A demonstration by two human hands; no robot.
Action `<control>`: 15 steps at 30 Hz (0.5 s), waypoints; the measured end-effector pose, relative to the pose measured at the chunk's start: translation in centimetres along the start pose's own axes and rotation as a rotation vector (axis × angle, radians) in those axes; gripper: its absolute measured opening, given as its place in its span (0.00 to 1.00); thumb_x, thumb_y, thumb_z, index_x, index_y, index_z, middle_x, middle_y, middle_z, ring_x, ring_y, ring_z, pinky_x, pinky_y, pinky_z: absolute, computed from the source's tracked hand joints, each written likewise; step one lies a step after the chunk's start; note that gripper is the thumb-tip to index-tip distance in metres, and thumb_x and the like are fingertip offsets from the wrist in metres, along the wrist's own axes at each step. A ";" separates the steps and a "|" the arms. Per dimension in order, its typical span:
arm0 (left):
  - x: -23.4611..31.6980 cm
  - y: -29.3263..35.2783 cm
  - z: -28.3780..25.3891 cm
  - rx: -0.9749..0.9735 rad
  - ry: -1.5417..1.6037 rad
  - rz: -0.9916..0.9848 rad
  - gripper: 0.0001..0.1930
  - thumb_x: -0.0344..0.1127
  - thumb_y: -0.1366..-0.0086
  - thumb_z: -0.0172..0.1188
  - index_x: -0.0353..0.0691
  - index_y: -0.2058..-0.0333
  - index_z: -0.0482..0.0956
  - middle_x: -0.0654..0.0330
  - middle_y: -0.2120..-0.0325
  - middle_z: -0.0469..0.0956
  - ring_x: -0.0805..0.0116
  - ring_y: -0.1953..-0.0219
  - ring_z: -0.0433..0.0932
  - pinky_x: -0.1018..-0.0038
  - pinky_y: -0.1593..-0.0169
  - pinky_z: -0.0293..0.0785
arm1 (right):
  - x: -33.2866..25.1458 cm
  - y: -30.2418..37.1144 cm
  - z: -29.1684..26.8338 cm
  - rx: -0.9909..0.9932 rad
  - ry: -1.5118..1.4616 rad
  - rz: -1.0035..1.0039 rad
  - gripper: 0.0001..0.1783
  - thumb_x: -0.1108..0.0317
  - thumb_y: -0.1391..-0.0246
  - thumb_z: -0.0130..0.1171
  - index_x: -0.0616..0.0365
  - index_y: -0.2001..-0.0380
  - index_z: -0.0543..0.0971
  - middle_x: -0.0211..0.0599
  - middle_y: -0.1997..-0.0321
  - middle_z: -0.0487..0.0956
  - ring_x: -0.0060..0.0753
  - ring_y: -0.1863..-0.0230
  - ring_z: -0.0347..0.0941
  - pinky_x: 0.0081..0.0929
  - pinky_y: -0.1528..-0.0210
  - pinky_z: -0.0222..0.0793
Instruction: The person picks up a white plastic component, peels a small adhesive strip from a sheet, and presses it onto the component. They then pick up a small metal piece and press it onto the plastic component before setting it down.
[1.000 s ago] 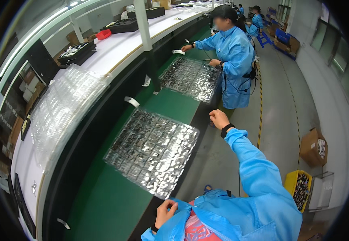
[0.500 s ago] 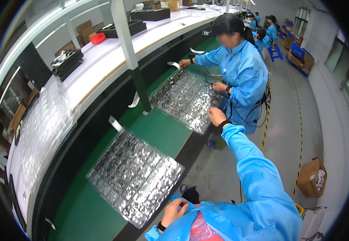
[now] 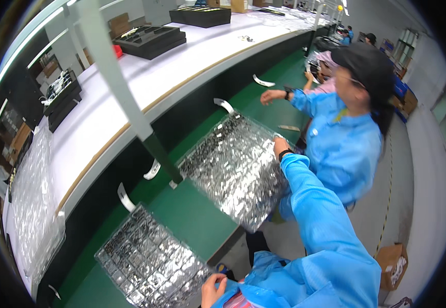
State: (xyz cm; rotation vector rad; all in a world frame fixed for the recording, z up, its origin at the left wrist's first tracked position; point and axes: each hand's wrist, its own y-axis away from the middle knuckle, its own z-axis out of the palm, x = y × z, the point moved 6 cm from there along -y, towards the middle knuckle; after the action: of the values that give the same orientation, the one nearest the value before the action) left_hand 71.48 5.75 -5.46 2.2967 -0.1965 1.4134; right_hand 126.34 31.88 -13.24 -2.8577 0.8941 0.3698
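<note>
Head camera looked down along the green bench [image 3: 192, 226], and I had two clear blister trays in front of me. My right hand [image 3: 280, 146] was stretched out forward at the far right edge of the farther tray [image 3: 235, 172], fingers closed on its rim beside the black wristband. That tray lay tilted, partly overhanging the front edge of the bench, its pockets glinting silver. My left hand [image 3: 211, 290] sat low in the view, curled against the near corner of the nearer tray [image 3: 148, 259], thumb and fingers pinching its edge. That nearer tray rested flat on the green surface, just left of my blue sleeve [image 3: 320, 226].

Beside me on the right stood a co-worker [image 3: 346, 138] in a blue coat and dark cap, one hand reaching toward the bench beyond my farther tray. A white raised shelf [image 3: 146, 87] ran along the back, carrying black trays [image 3: 153, 38]. A grey post [image 3: 125, 97] crossed the view at a slant. A stack of clear empty trays [image 3: 33, 205] sat at the left end. On the floor at the lower right stood a cardboard box [image 3: 392, 264].
</note>
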 end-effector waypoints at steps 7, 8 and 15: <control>1.2 -7.6 7.7 0.091 -0.006 -0.349 0.09 0.35 0.38 0.59 0.35 0.64 0.77 0.53 0.71 0.80 0.66 0.68 0.79 0.71 0.62 0.75 | 19.1 -15.4 5.4 -0.133 0.354 0.388 0.15 0.66 0.42 0.45 0.58 0.54 0.75 0.40 0.49 0.76 0.43 0.46 0.72 0.38 0.47 0.70; 0.5 -7.1 8.1 0.165 0.046 -0.355 0.09 0.35 0.38 0.59 0.35 0.64 0.77 0.52 0.72 0.80 0.65 0.69 0.80 0.71 0.64 0.75 | 18.4 -17.2 6.8 -0.150 0.329 0.353 0.15 0.66 0.42 0.45 0.58 0.54 0.75 0.40 0.49 0.76 0.43 0.46 0.72 0.38 0.47 0.70; 1.5 -11.3 11.7 0.155 -0.040 -0.389 0.10 0.35 0.38 0.58 0.34 0.63 0.77 0.50 0.74 0.80 0.64 0.72 0.80 0.68 0.67 0.75 | 21.1 -21.6 7.7 0.065 0.279 0.307 0.13 0.62 0.41 0.44 0.49 0.57 0.75 0.38 0.52 0.75 0.45 0.48 0.70 0.49 0.50 0.68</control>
State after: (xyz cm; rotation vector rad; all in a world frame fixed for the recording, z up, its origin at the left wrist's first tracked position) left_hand 85.57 10.97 -11.93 2.3236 0.3432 1.2167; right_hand 154.06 39.51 -25.32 -2.7543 1.3734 -0.0342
